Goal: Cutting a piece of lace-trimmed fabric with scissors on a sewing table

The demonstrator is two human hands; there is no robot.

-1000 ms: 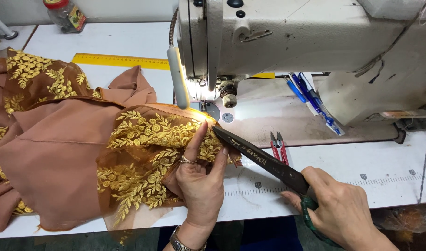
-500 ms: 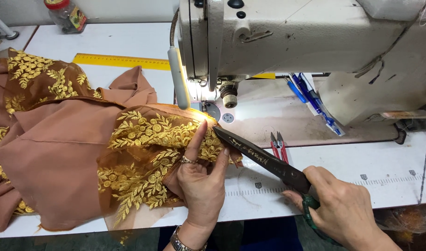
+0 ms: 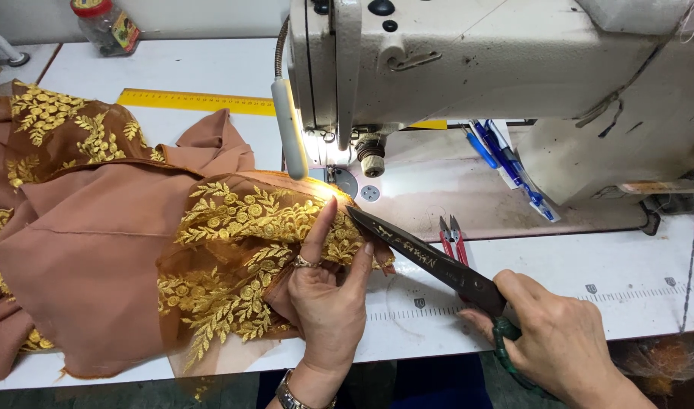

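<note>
Brown fabric (image 3: pixel 97 250) with gold embroidered lace (image 3: pixel 241 220) lies spread over the left of the white sewing table (image 3: pixel 627 257). My left hand (image 3: pixel 328 303) presses flat on the lace edge, fingers pinching the fabric by the needle plate. My right hand (image 3: pixel 559 344) grips large dark scissors (image 3: pixel 430 257) by their green handles. The blades point up-left, and their tip touches the lace edge next to my left fingers. The white sewing machine (image 3: pixel 476 68) stands just behind, its lamp lit over the needle area.
Small red thread snips (image 3: pixel 453 236) lie right of the blades. Blue pens (image 3: pixel 506 163) rest beside the machine base. A yellow ruler (image 3: pixel 188 101) lies behind the fabric, and a red-lidded jar (image 3: pixel 104 26) stands at the back left.
None beyond a slight shift: my hands, the scissors and the fabric sit almost where they were.
</note>
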